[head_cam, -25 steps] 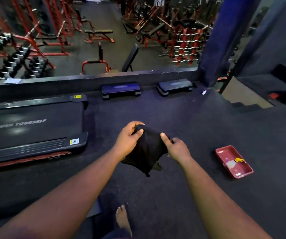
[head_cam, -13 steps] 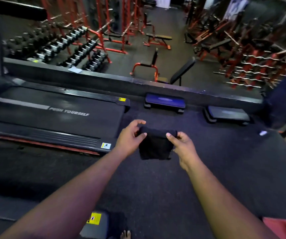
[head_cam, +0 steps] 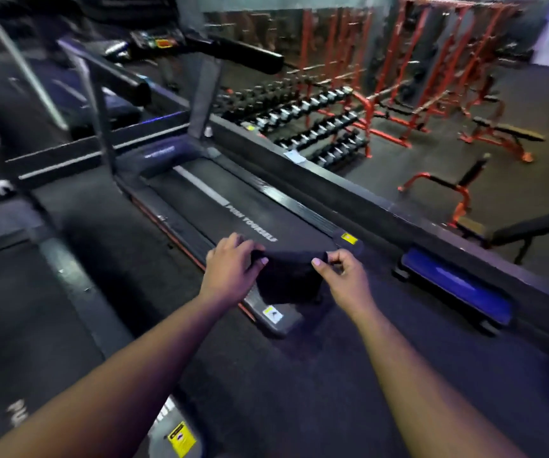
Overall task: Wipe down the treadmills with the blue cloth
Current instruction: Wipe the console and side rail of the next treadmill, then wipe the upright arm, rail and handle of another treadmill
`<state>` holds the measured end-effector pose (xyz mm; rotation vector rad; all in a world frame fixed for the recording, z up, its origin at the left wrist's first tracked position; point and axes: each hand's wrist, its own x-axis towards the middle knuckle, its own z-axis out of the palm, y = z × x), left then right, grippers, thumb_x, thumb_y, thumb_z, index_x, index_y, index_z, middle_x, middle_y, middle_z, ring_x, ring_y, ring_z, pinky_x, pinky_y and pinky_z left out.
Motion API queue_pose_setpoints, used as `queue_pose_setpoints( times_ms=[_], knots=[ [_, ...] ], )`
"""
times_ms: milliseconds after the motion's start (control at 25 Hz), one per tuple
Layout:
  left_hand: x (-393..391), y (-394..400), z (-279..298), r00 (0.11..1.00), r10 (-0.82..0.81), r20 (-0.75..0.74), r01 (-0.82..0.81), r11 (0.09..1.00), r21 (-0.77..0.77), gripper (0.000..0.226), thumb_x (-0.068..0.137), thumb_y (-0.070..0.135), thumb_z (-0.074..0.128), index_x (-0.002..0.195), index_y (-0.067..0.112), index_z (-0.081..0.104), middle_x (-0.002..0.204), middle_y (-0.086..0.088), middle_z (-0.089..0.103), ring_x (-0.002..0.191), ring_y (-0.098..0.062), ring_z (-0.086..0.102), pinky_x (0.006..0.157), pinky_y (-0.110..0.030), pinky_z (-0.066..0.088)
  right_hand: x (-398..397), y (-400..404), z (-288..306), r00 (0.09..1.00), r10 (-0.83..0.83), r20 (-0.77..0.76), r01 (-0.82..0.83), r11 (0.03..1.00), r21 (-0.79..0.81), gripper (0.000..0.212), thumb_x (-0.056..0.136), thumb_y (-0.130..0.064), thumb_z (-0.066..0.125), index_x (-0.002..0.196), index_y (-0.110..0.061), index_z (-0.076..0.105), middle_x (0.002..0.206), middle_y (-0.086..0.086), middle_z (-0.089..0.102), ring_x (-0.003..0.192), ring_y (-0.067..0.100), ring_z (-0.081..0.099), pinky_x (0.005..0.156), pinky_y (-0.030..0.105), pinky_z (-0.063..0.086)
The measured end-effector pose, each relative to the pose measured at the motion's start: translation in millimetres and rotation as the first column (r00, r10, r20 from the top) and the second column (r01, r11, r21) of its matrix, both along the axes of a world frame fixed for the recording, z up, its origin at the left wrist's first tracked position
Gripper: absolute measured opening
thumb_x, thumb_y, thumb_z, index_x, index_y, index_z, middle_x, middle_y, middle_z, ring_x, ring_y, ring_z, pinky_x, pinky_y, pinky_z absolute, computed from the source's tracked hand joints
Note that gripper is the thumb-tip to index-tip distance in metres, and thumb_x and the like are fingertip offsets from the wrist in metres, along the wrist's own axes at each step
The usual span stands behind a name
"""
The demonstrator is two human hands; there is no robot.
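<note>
A dark folded cloth (head_cam: 288, 279) hangs stretched between my hands over the rear end of a black treadmill (head_cam: 233, 209) with white lettering on its belt. My left hand (head_cam: 232, 267) pinches the cloth's left top corner. My right hand (head_cam: 341, 276) pinches the right top corner. A second treadmill (head_cam: 18, 292) lies to the left, its rear corner with a yellow label near my left forearm. The first treadmill's console and handrails (head_cam: 167, 44) rise at the top left, blurred.
A low black ledge (head_cam: 382, 206) runs along the treadmill's right side. A blue step platform (head_cam: 458, 289) lies on the floor at the right. Beyond the ledge, lower down, are dumbbell racks (head_cam: 312, 127), red frames (head_cam: 431, 61) and benches (head_cam: 504, 133).
The view has swung left, so the treadmill now runs diagonally ahead and the red tray has left the frame. My hands have spread the cloth wider between them.
</note>
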<state>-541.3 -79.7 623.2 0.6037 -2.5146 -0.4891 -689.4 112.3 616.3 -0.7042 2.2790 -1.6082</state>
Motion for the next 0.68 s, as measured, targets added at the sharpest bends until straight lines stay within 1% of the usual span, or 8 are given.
queue_pose_setpoints(
  times_ms=[120, 200, 280, 400, 480, 520, 600, 680],
  knots=[
    [0.4, -26.4, 0.0, 0.99, 0.09, -0.105, -0.053, 0.949, 0.312, 0.015, 0.091, 0.028, 0.064, 0.105, 0.021, 0.062, 0.099, -0.002, 0.064, 0.086, -0.018, 0.06, 0.081, -0.039, 0.05, -21.4, -55.4, 5.6, 0.987, 0.162, 0.019, -0.16, 0.985, -0.068, 0.02, 0.086, -0.02, 0.077, 0.082, -0.014, 0.059, 0.079, -0.007, 0.062, 0.069, -0.002, 0.055, 0.07, 0.019, 0.045],
    [2.1, -44.0, 5.9, 0.968, 0.182, -0.171, -0.073, 0.86, 0.506, 0.01, 0.094, 0.017, 0.064, 0.103, 0.016, 0.059, 0.09, 0.001, 0.063, 0.075, -0.001, 0.057, 0.076, -0.032, 0.045, -24.9, -91.7, 9.1, 0.97, 0.235, 0.055, -0.228, 0.967, -0.114, 0.021, 0.086, -0.014, 0.076, 0.083, -0.018, 0.055, 0.079, -0.008, 0.059, 0.066, -0.008, 0.053, 0.068, 0.012, 0.044],
    [3.1, -66.5, 14.1, 0.922, 0.282, -0.265, -0.071, 0.797, 0.6, 0.01, 0.094, 0.01, 0.063, 0.102, 0.015, 0.059, 0.091, 0.006, 0.062, 0.077, 0.008, 0.054, 0.081, -0.027, 0.043, -27.1, -135.5, 13.3, 0.956, 0.286, 0.063, -0.274, 0.949, -0.154, 0.022, 0.088, -0.013, 0.074, 0.086, -0.02, 0.054, 0.081, -0.007, 0.059, 0.07, -0.005, 0.054, 0.067, 0.011, 0.044],
    [12.2, -109.5, 20.1, 0.838, 0.376, -0.396, 0.065, 0.652, 0.756, 0.022, 0.091, 0.011, 0.068, 0.111, 0.017, 0.061, 0.102, 0.0, 0.069, 0.09, -0.001, 0.062, 0.087, -0.025, 0.05, -28.9, -213.9, 13.0, 0.935, 0.342, 0.095, -0.312, 0.919, -0.242, 0.019, 0.09, -0.024, 0.072, 0.094, -0.014, 0.056, 0.089, 0.005, 0.064, 0.08, 0.012, 0.058, 0.074, 0.02, 0.049],
    [25.0, -140.2, 11.1, 0.867, 0.335, -0.37, 0.129, 0.566, 0.814, 0.037, 0.086, 0.01, 0.073, 0.121, 0.011, 0.061, 0.112, -0.006, 0.071, 0.097, -0.01, 0.065, 0.093, -0.029, 0.053, -23.8, -266.4, 13.2, 0.922, 0.371, 0.11, -0.332, 0.903, -0.272, 0.027, 0.086, -0.038, 0.069, 0.096, -0.016, 0.058, 0.094, 0.01, 0.066, 0.083, 0.015, 0.06, 0.08, 0.033, 0.051],
    [30.4, -152.6, 5.2, 0.895, 0.298, -0.333, 0.114, 0.569, 0.815, 0.037, 0.085, 0.009, 0.074, 0.12, 0.005, 0.062, 0.11, -0.007, 0.071, 0.097, -0.013, 0.065, 0.093, -0.033, 0.053, -21.6, -286.1, 13.8, 0.915, 0.387, 0.117, -0.342, 0.895, -0.287, 0.025, 0.086, -0.039, 0.069, 0.095, -0.019, 0.058, 0.094, 0.009, 0.066, 0.083, 0.014, 0.06, 0.082, 0.036, 0.051],
    [42.5, -181.8, 0.4, 0.899, 0.32, -0.298, 0.047, 0.606, 0.794, 0.033, 0.084, 0.013, 0.073, 0.112, -0.002, 0.065, 0.101, -0.011, 0.072, 0.092, -0.017, 0.064, 0.089, -0.04, 0.051, -14.4, -325.6, 18.0, 0.893, 0.437, 0.107, -0.392, 0.873, -0.291, 0.016, 0.091, -0.03, 0.07, 0.094, -0.02, 0.057, 0.092, 0.004, 0.063, 0.082, 0.012, 0.058, 0.081, 0.034, 0.05],
    [52.2, -215.4, 8.8, 0.856, 0.413, -0.309, -0.011, 0.613, 0.79, 0.031, 0.084, 0.018, 0.071, 0.108, -0.001, 0.067, 0.099, -0.016, 0.072, 0.09, -0.019, 0.065, 0.088, -0.042, 0.052, -11.0, -365.2, 20.2, 0.867, 0.488, 0.098, -0.449, 0.852, -0.271, 0.018, 0.092, -0.026, 0.07, 0.101, -0.019, 0.056, 0.096, 0.004, 0.063, 0.086, 0.013, 0.059, 0.082, 0.03, 0.049]
  ],
)
